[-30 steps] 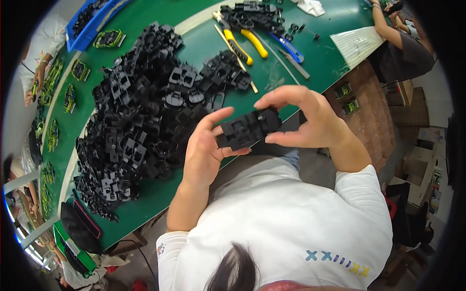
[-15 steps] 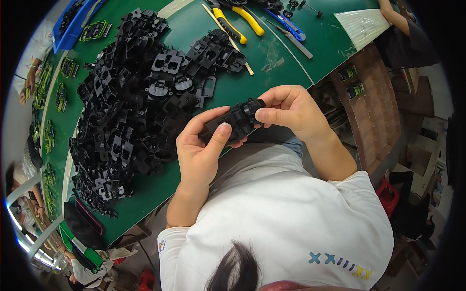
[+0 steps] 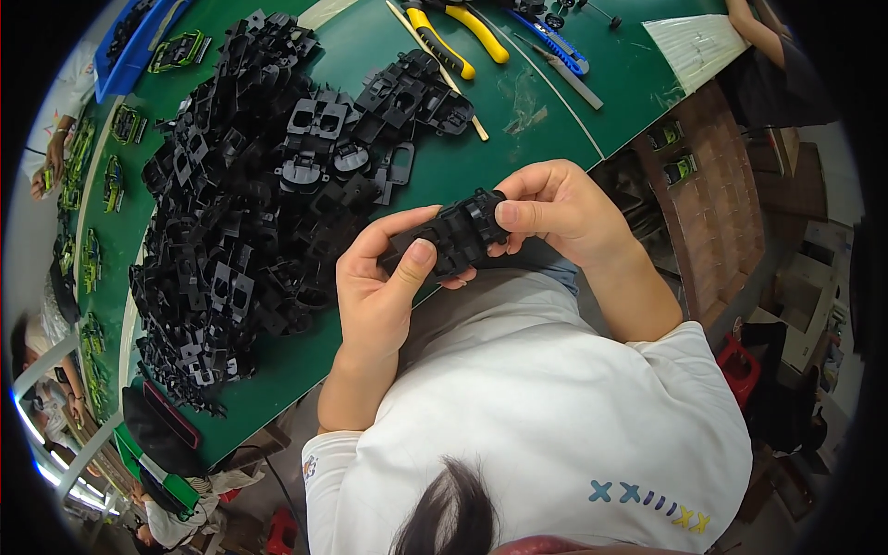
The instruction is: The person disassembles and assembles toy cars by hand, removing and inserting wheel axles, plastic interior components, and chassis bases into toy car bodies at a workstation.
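Observation:
Between my two hands I hold a black plastic toy-car chassis [image 3: 460,231] above the near edge of the green table. My left hand [image 3: 381,276] grips its left end, thumb on top and fingers beneath. At the other end, my right hand [image 3: 557,215] pinches the chassis between thumb and fingers; the fingertips underneath are partly hidden. A large heap of black plastic parts [image 3: 213,213] lies just left of my left hand. Several similar parts [image 3: 319,129] sit a little apart at the heap's right side.
Yellow-and-black pliers [image 3: 476,37], a wooden stick [image 3: 435,65] and a blue utility knife [image 3: 555,44] lie at the back. Small wheels on axles [image 3: 555,18] are beside them. Green toy cars [image 3: 113,185] line the far left, near a blue bin [image 3: 129,55]. Other people work around.
The chassis has turned slightly in my hands, showing more of its upper side. My right fingers have shifted a little at its end. The view has moved slightly.

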A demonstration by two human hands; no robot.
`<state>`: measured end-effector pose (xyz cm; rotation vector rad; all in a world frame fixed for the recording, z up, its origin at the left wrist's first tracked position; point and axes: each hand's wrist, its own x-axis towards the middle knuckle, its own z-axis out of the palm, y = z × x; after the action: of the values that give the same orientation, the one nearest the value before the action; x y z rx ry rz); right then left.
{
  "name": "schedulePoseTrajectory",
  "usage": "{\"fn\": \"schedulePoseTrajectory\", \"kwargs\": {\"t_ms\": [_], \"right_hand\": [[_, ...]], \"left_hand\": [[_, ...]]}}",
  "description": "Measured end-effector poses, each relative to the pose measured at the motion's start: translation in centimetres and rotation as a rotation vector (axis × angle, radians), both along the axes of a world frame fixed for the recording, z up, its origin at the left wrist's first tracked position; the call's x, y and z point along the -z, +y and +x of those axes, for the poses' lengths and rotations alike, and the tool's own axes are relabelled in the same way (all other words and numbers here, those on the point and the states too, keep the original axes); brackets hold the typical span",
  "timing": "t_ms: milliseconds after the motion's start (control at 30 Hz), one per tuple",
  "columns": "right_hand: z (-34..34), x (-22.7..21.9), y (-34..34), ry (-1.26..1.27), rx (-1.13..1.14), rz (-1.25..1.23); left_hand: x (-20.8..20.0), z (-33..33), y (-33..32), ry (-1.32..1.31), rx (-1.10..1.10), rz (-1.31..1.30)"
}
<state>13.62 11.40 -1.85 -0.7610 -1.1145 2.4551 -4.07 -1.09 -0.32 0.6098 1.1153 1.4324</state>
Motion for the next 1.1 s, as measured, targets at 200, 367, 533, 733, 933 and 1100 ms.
{"fn": "schedulePoseTrajectory", "kwargs": {"t_ms": [200,367,533,733,933,1100], "right_hand": [[-0.16,-0.16,-0.35,-0.049,0.038,0.135],[0.13,0.07,-0.27,0.003,0.019,0.009],[0.13,0.27,-0.22,0.011,0.015,-0.039],[0.21,0.50,-0.15,0.066,0.013,-0.086],[0.14,0.24,-0.22,0.015,0.017,-0.018],[0.03,0.40,-0.16,-0.008,0.022,-0.071]], "left_hand": [[-0.03,0.33,0.10,0.021,-0.042,-0.022],[-0.17,-0.04,0.03,-0.013,0.005,-0.013],[0.08,0.15,0.14,-0.014,-0.001,-0.014],[-0.19,0.06,0.16,-0.026,0.003,-0.020],[-0.15,0.11,0.20,0.000,-0.002,-0.029],[-0.62,0.13,0.38,0.017,-0.019,-0.079]]}}
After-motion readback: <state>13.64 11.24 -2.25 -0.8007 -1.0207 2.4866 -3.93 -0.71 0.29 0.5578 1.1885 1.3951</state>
